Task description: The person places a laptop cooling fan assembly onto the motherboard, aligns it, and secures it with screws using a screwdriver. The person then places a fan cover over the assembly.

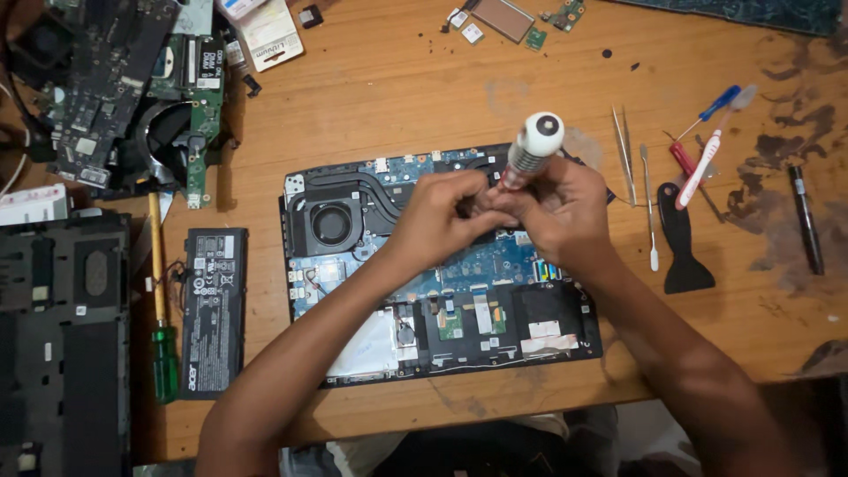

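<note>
An opened laptop lies on the wooden table with its blue circuit board, a round fan and copper heat pipes exposed. My right hand grips a screwdriver with a white cap and ribbed handle, held upright over the board's upper middle. My left hand meets it there, fingers bent down at the screwdriver's tip. Whether the left fingers pinch anything is hidden.
A black battery pack and a green-handled screwdriver lie at left beside a black laptop cover. Other circuit boards are stacked at top left. Tweezers, a spudger, a toothbrush, a black scraper and a pen lie at right.
</note>
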